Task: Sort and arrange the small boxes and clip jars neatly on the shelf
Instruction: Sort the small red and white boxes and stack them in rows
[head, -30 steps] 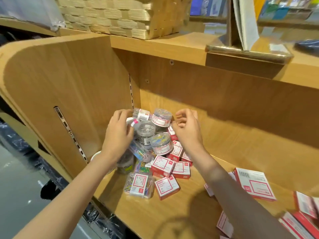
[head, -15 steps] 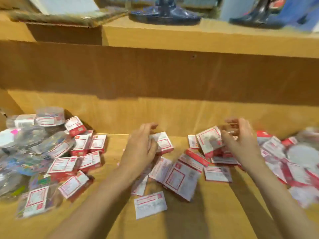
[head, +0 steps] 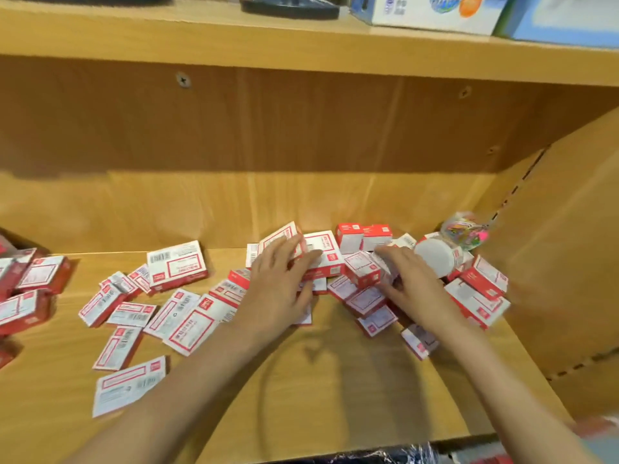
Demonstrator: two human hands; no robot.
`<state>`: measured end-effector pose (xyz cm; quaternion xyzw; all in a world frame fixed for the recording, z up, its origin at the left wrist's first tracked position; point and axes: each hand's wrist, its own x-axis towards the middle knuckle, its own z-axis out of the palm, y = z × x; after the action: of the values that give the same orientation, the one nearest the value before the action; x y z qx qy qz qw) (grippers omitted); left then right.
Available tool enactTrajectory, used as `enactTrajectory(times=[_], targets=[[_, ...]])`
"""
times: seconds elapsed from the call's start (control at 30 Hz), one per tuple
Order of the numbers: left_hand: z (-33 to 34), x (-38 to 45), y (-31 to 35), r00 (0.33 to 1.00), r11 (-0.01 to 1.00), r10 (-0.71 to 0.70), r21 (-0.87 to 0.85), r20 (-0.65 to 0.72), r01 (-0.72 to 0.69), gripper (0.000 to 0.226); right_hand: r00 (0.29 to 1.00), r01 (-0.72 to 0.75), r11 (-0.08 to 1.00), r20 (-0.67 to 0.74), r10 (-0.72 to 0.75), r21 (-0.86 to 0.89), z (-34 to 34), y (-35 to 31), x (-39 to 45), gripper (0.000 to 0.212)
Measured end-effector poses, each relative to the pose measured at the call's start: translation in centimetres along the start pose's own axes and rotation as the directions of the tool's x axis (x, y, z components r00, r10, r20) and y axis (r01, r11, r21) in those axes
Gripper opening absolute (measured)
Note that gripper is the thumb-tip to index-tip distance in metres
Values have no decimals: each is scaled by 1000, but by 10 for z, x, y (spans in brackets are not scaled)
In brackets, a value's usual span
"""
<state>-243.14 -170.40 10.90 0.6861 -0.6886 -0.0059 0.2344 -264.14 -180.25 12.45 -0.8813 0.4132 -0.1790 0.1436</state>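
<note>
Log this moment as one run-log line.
left hand flat on boxes | right hand over box pile | jars in right corner | unsorted

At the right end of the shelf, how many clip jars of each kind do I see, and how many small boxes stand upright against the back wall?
Clear jar of coloured clips: 1
Jar showing a white round face: 1
Upright boxes at the back wall: 2
Total: 4

Wooden shelf unit (head: 301, 380) with screwed back panel (head: 301, 128), slotted side wall (head: 569, 246), upper shelf (head: 201, 38).
</note>
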Motion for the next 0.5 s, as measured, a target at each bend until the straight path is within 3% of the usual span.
enactTrajectory(times=[0.1, 0.2, 0.33, 0.4, 0.5], targets=[[2, 10, 14, 999, 999, 38, 14, -22, -38, 48, 997, 51, 996, -57, -47, 79, -11, 6, -2, 33], [6, 22, 33, 994, 995, 99, 19, -49, -98, 53, 984, 56, 984, -177, -26, 171, -18, 7, -5, 35], [19, 40, 50, 978, 967, 137, 194, 160, -167, 52, 933, -43, 935, -321, 164, 352, -44, 13, -2, 40], [22, 49, 54, 962, 957, 95, 242, 257, -159, 59, 935, -66, 937, -306, 178, 343, -55, 23, 1, 41], [24, 54, 56, 986, 994, 72, 76, 152, -84, 65, 976, -48, 973, -197, 94, 228, -62, 31, 4, 32]])
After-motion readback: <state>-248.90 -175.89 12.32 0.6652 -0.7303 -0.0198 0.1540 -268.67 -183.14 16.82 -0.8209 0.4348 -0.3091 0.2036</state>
